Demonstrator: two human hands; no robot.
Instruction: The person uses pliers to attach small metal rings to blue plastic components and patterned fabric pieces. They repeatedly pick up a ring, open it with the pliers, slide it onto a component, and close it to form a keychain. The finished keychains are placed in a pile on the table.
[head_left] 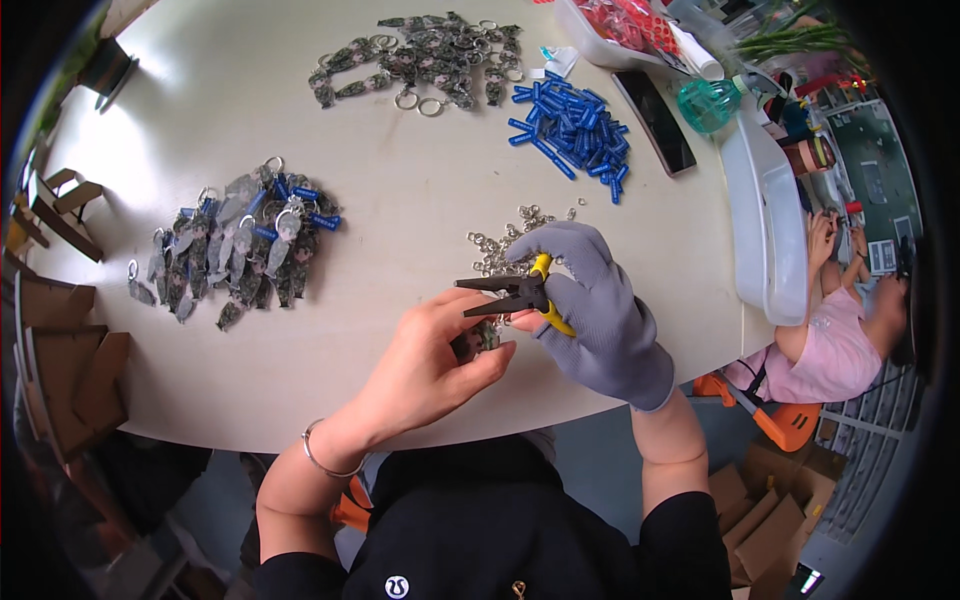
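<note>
My left hand point(425, 345), bare, pinches a small camouflage figure keychain point(472, 345), which its fingers partly hide. My right hand point(608, 320) wears a grey knit glove and grips pliers with yellow handles point(512, 295). The black jaws point left over my left fingers and stand apart. Just behind the pliers lies a loose heap of small silver clasps or rings point(495, 250), partly covered by the glove. Farther back is a pile of small blue tags point(580, 130).
Camouflage figure keychains with silver rings point(435, 60) lie at the back. A second pile with blue tags point(240, 245) sits at the left. A phone point(655, 122), a green bottle point(708, 103) and a white plastic bin point(768, 225) stand at the right. Another person in pink point(830, 345) sits beyond.
</note>
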